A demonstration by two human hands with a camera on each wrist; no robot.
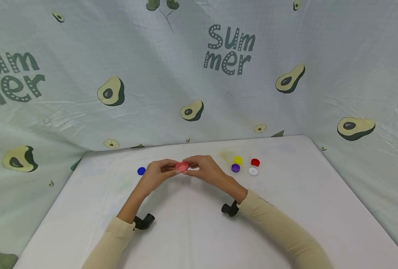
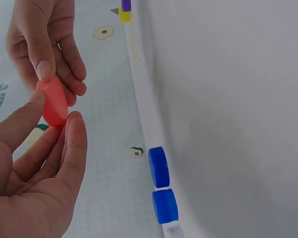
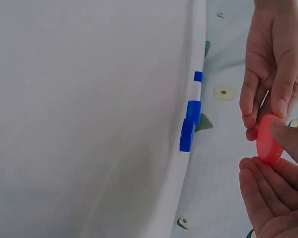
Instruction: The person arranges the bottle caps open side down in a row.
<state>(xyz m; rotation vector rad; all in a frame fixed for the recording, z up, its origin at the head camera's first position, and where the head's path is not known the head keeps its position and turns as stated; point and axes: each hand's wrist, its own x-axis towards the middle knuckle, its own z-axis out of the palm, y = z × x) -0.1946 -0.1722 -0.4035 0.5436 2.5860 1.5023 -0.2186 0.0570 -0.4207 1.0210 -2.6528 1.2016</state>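
Note:
A translucent pinkish-red bottle cap is held above the table between both hands. My left hand pinches its left edge between thumb and fingers. On the opposite edge, my right hand grips it the same way. The left wrist view shows the cap tilted nearly on edge, a thumb on each end. Nearest to the left hand, a blue cap lies on the table. Two blue caps show in the left wrist view, an upper one and a lower one.
Right of the hands lie a yellow cap, a purple cap, a red cap and a white cap. A white cloth covers the table. Behind it hangs a printed curtain. Black camera mounts sit at both wrists.

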